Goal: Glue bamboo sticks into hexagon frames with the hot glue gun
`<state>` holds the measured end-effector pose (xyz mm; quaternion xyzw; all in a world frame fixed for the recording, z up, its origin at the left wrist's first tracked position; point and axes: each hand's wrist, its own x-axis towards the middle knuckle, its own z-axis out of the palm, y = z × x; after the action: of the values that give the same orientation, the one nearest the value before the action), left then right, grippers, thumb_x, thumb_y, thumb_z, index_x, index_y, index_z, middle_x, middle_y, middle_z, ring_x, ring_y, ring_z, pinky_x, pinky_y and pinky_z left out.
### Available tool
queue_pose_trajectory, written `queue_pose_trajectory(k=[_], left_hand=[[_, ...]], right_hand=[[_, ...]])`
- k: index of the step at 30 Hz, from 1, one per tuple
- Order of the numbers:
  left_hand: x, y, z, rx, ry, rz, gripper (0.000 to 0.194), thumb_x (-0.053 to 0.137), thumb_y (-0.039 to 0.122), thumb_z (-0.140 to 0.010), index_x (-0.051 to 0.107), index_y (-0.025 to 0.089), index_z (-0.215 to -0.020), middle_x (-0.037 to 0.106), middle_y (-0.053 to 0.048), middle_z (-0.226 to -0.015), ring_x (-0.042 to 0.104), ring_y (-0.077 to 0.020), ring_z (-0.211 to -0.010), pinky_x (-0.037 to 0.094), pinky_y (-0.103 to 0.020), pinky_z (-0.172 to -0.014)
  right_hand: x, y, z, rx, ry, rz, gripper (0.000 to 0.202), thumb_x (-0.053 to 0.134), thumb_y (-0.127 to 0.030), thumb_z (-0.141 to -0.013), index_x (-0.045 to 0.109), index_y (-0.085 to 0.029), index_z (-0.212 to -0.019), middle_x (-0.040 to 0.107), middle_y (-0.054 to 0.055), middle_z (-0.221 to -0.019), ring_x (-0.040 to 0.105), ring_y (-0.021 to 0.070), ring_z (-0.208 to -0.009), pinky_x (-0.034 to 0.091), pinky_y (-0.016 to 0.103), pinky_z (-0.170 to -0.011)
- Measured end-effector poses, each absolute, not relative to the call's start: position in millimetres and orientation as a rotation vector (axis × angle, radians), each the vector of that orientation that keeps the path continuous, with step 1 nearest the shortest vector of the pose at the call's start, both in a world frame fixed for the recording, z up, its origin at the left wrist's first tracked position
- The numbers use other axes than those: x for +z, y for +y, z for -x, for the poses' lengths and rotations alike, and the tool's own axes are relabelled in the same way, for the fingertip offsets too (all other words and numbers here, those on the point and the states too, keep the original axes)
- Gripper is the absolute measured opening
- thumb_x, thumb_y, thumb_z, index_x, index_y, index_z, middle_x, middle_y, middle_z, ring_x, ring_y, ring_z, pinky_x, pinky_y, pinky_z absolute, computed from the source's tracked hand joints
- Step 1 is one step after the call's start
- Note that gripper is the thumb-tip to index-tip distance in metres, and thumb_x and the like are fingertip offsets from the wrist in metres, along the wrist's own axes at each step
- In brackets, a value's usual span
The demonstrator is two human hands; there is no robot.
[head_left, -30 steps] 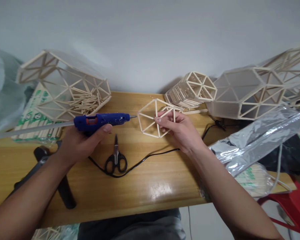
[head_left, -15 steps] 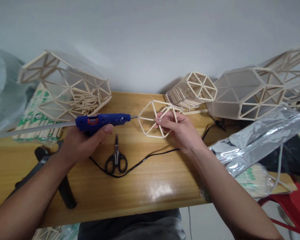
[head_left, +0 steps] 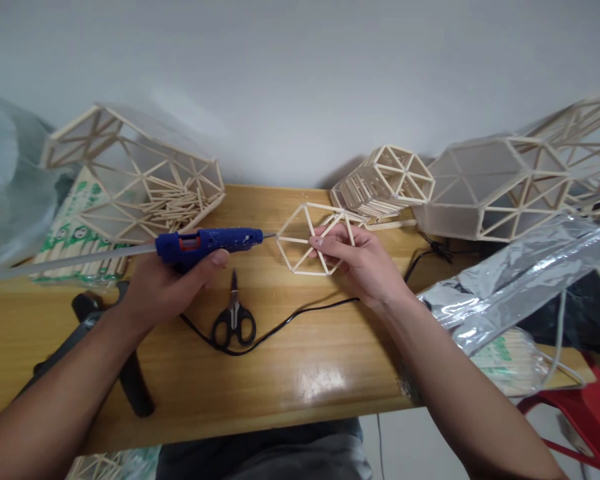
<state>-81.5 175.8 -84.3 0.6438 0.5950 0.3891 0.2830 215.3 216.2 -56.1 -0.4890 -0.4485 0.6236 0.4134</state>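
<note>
My left hand [head_left: 167, 287] is wrapped round a blue hot glue gun [head_left: 210, 245], with a long clear glue stick [head_left: 95, 257] sticking out of its back end. The gun's metal nozzle points right and meets, or nearly meets, the left corner of a six-sided frame [head_left: 293, 240] made of thin wooden sticks with spokes. Between thumb and fingers, my right hand [head_left: 360, 260] pinches this frame near its hub, above the table. Black-handled scissors [head_left: 234, 323] lie below the gun, points away from me.
A black cord [head_left: 300, 312] crosses the wooden table [head_left: 280, 380]. At the back left, a stick-built holder [head_left: 155, 143] contains loose sticks. Further stick structures [head_left: 387, 177] stand along the wall at right. A silvery plastic bag [head_left: 510, 287] lies right; a black stand [head_left: 135, 383] lies left.
The glue gun has shifted very slightly to the right, its nozzle still at the frame's left corner. My right hand and the frame stay almost in place.
</note>
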Motion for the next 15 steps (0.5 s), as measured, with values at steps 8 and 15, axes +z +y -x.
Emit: queue_pose_trajectory(k=[8,15], left_hand=[[-71.3,179.3,74.0,1.088,1.477,-1.916,0.027,0.069,0.043,-0.094,0.068,0.025,-0.074,0.059,0.008,-0.056,0.054,-0.0123,-0.052,0.044,-0.026,-0.053],[-68.5,180.0,71.6,1.052,1.502,-2.069,0.032,0.071,0.042,-0.093,0.057,0.025,-0.070,0.052,0.008,-0.055,0.048,-0.0125,-0.051,0.037,-0.029,-0.054]], right_hand=[[-56.7,214.8,-214.2,1.464,-1.213,1.268,0.035,0.097,-0.055,-0.068,0.078,-0.026,-0.071,0.077,0.003,-0.081,0.068,0.0204,-0.083,0.053,0.035,-0.076],[-53.4,211.0,-211.5,1.297,-1.316,1.283,0.030,0.096,-0.050,-0.071,0.079,-0.026,-0.071,0.080,0.005,-0.085,0.075,0.0250,-0.091,0.058,0.039,-0.083]])
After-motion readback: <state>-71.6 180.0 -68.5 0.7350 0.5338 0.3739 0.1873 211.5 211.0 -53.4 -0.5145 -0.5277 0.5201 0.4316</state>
